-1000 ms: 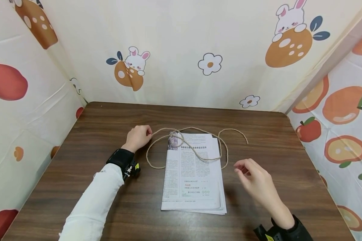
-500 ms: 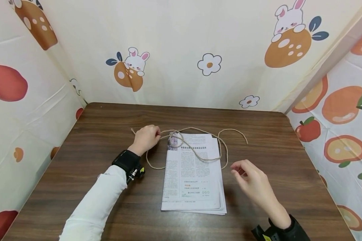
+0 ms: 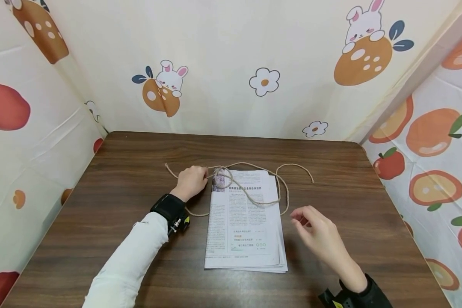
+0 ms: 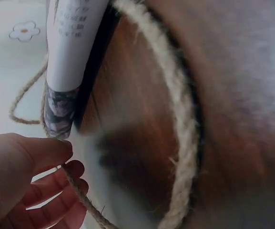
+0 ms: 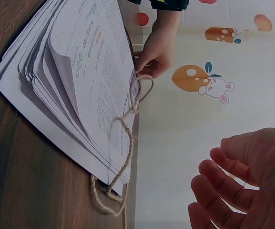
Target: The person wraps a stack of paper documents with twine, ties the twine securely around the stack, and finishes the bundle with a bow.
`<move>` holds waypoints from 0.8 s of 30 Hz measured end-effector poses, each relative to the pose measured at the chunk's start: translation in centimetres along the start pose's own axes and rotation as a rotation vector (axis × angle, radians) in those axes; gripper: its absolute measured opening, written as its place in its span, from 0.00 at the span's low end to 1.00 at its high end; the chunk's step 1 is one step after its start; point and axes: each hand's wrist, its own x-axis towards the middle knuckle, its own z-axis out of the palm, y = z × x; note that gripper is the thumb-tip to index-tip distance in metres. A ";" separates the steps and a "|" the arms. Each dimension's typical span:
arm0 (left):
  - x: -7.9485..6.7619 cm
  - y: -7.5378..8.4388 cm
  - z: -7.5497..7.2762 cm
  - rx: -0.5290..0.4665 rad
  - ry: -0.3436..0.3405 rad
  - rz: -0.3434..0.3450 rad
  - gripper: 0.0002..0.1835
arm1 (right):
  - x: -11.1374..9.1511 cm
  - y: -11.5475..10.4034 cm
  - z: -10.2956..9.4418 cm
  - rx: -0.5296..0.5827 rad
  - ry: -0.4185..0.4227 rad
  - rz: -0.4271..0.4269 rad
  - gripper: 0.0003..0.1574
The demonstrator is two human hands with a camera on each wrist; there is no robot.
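While the left hand pinches rope, the right hand is free

Left thumb and fingertips narrow on the one rope, near its left end; right fingers loosely curled, nothing held. Two black wristbands, one per wrist. Two rope ends show, one each side of one newspaper stack; loops cross its upper part. Sheets several, not countable. One brown table beneath. Back cloth: two whole flowers.

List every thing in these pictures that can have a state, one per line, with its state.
Papers: folded, stacked on the table
Rope: loosely looped over the papers, both ends free
Left grip: pinching the rope
Right grip: loosely curled, holding nothing
Wristbands: worn
Backdrop: upright, creased
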 end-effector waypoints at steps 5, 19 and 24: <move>-1.7 0.2 -0.2 0.052 0.036 0.089 0.01 | 0.1 -0.2 0.3 0.001 -0.012 0.001 0.14; -6.2 1.2 -0.9 0.136 0.112 0.301 0.04 | 0.4 -0.9 1.1 0.026 -0.036 -0.026 0.13; -7.2 1.6 -1.1 0.135 0.150 0.353 0.04 | 0.4 -1.0 1.3 0.018 -0.030 -0.028 0.12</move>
